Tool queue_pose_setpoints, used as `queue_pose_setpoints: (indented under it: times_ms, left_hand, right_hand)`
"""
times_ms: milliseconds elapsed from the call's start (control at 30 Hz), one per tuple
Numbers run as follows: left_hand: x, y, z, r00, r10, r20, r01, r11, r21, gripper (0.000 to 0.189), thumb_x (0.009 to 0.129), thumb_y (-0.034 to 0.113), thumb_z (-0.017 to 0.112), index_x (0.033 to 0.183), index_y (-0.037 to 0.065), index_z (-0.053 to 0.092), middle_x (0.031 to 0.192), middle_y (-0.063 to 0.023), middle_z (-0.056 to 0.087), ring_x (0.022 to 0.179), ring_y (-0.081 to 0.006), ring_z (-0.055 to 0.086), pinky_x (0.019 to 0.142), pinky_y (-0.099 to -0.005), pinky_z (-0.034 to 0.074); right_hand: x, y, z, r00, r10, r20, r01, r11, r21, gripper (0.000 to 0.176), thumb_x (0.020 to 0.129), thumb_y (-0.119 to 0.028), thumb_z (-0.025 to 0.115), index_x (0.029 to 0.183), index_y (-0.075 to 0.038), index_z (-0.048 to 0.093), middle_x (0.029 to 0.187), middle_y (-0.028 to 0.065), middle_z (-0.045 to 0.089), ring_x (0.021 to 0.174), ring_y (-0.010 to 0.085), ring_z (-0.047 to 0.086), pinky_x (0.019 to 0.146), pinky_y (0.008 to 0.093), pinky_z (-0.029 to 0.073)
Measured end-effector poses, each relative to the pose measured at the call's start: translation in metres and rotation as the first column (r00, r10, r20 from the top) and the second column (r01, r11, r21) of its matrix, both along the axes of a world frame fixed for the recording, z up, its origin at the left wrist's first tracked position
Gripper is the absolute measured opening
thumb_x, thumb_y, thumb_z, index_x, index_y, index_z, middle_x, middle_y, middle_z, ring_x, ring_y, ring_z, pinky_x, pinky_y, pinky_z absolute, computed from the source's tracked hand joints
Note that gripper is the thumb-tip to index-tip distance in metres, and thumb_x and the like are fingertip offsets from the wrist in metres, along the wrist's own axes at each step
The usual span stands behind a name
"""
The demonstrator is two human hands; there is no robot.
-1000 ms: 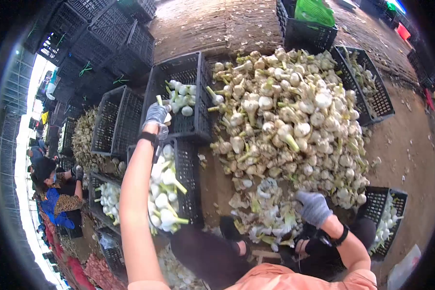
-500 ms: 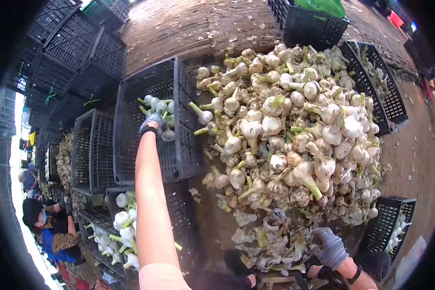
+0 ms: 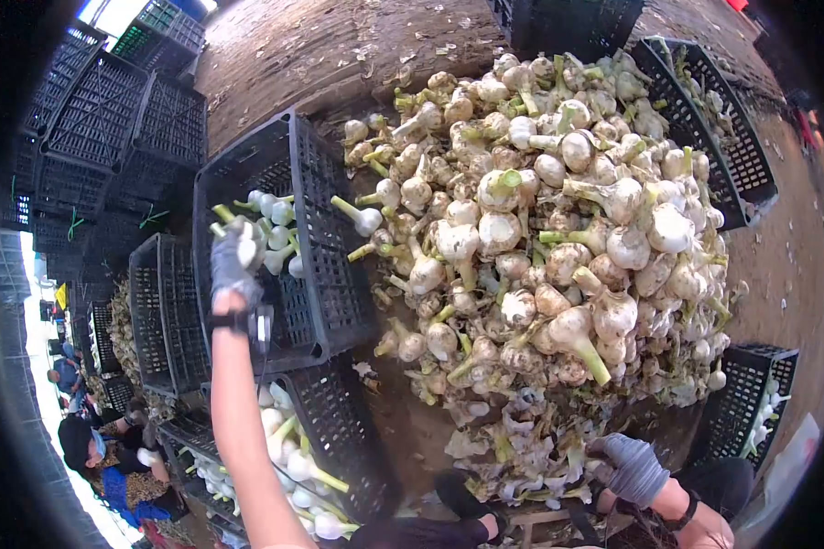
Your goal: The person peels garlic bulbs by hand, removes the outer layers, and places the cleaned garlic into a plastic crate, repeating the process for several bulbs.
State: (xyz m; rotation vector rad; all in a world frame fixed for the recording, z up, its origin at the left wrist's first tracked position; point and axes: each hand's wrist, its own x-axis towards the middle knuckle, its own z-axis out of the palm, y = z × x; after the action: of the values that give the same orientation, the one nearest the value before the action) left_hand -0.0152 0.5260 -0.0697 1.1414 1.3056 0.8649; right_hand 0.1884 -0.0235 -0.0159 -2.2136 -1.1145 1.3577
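Observation:
My left hand (image 3: 235, 261), in a grey glove, is over the black crate (image 3: 307, 229) at the left. Its fingers are closed around a white garlic bulb (image 3: 248, 247) with a green stem. Beside it in the crate lie several other trimmed garlic bulbs (image 3: 279, 238). My right hand (image 3: 627, 467), also gloved in grey, is low at the right, next to the heap of loose garlic skins (image 3: 522, 448). Its fingers are curled, and what they hold, if anything, is hidden. A big pile of untrimmed garlic (image 3: 540, 247) lies in front of me.
Below the left crate stands another crate with white garlic (image 3: 298, 457). More garlic crates (image 3: 705, 137) (image 3: 751, 403) flank the pile on the right. Stacked black crates (image 3: 101, 110) rise at the far left. A co-worker (image 3: 110, 457) sits at the lower left.
My left hand has risen from the bulbs and shifted left within the crate, with a garlic bulb showing in its grip. The view has tilted slightly. My right hand stays by the skins.

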Motion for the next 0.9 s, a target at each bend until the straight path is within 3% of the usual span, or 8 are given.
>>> queue_pose_setpoints:
  times_ms: [133, 333, 400, 467, 600, 667, 733, 900]
  left_hand:
    - [0.028, -0.109, 0.090, 0.901, -0.309, 0.306, 0.339, 0.939, -0.049, 0.043, 0.083, 0.034, 0.057, 0.115, 0.009, 0.046, 0.086, -0.0060, 0.060, 0.064, -0.0084, 0.057, 0.048, -0.0173, 0.048]
    - [0.099, -0.313, 0.113, 0.531, -0.819, -0.217, 0.846, 0.524, 0.096, 0.038, 0.075, 0.025, 0.064, 0.106, 0.008, 0.050, 0.095, -0.0069, 0.055, 0.077, -0.0163, 0.057, 0.061, -0.0274, 0.052]
    - [0.107, -0.372, 0.113, 0.469, -0.827, 0.311, 0.883, 0.440, -0.162, 0.052, 0.067, -0.005, 0.066, 0.114, 0.010, 0.050, 0.107, -0.0059, 0.054, 0.095, -0.0157, 0.053, 0.079, -0.0274, 0.048]
    - [0.119, -0.409, 0.074, 0.107, -0.931, -0.349, 0.899, -0.060, 0.435, 0.070, 0.062, 0.031, 0.078, 0.120, 0.009, 0.044, 0.115, -0.0133, 0.048, 0.104, -0.0271, 0.049, 0.084, -0.0349, 0.045]
    - [0.125, -0.474, 0.096, 0.117, -0.822, -0.557, 0.938, -0.093, 0.335, 0.095, 0.062, 0.047, 0.073, 0.131, 0.000, 0.027, 0.125, -0.0209, 0.036, 0.115, -0.0358, 0.038, 0.096, -0.0417, 0.033]
    - [0.125, -0.495, 0.102, 0.075, -0.762, -0.643, 0.920, -0.196, 0.340, 0.105, 0.061, 0.054, 0.069, 0.135, 0.000, 0.017, 0.132, -0.0199, 0.030, 0.121, -0.0352, 0.031, 0.101, -0.0420, 0.027]
    - [0.123, -0.510, 0.111, 0.182, -0.718, -0.671, 0.870, -0.201, 0.451, 0.103, 0.062, 0.053, 0.068, 0.136, 0.002, 0.017, 0.132, -0.0182, 0.032, 0.121, -0.0335, 0.032, 0.101, -0.0409, 0.027]
    - [0.115, -0.489, 0.055, 0.431, -0.755, -0.495, 0.895, 0.285, 0.344, 0.077, 0.067, 0.034, 0.072, 0.126, 0.001, 0.036, 0.119, -0.0172, 0.047, 0.110, -0.0293, 0.043, 0.098, -0.0353, 0.032]
  right_hand:
    - [0.009, 0.004, 0.011, 0.919, -0.282, -0.276, 0.259, 0.959, -0.118, 0.036, 0.077, -0.024, 0.062, 0.105, -0.003, 0.055, 0.099, 0.0168, 0.059, 0.087, 0.0289, 0.060, 0.074, 0.0343, 0.048]
    - [0.006, 0.002, 0.022, -0.159, -0.333, -0.929, 0.680, 0.645, -0.348, 0.074, 0.084, -0.040, 0.054, 0.138, -0.010, 0.014, 0.136, 0.0133, 0.032, 0.120, 0.0250, 0.040, 0.093, 0.0399, 0.041]
    - [0.001, -0.007, 0.017, -0.300, -0.245, -0.922, 0.687, 0.615, -0.387, 0.070, 0.085, -0.044, 0.051, 0.137, -0.009, 0.019, 0.136, 0.0145, 0.030, 0.122, 0.0245, 0.037, 0.093, 0.0427, 0.041]
    - [-0.017, -0.031, -0.018, -0.514, -0.294, -0.806, 0.637, 0.498, -0.588, 0.059, 0.083, -0.050, 0.050, 0.120, -0.005, 0.042, 0.117, 0.0131, 0.051, 0.105, 0.0224, 0.053, 0.084, 0.0347, 0.048]
    - [-0.003, -0.062, -0.035, -0.214, -0.293, -0.932, 0.883, 0.350, -0.313, 0.043, 0.081, -0.044, 0.057, 0.104, -0.008, 0.053, 0.098, 0.0061, 0.061, 0.087, 0.0171, 0.059, 0.080, 0.0322, 0.050]
    - [0.006, -0.078, -0.020, -0.527, 0.038, -0.849, 0.768, 0.449, -0.457, 0.039, 0.081, -0.040, 0.058, 0.103, -0.007, 0.054, 0.098, 0.0056, 0.061, 0.087, 0.0180, 0.059, 0.081, 0.0335, 0.049]
    - [0.019, -0.096, 0.024, -0.396, -0.059, -0.916, 0.813, 0.441, -0.380, 0.035, 0.082, -0.036, 0.057, 0.102, -0.007, 0.054, 0.100, 0.0074, 0.060, 0.087, 0.0196, 0.059, 0.082, 0.0352, 0.049]
    - [0.076, -0.194, -0.028, -0.522, 0.094, -0.848, 0.851, -0.007, -0.525, 0.044, 0.071, -0.045, 0.064, 0.087, -0.006, 0.053, 0.087, 0.0147, 0.053, 0.081, 0.0315, 0.052, 0.061, 0.0395, 0.048]
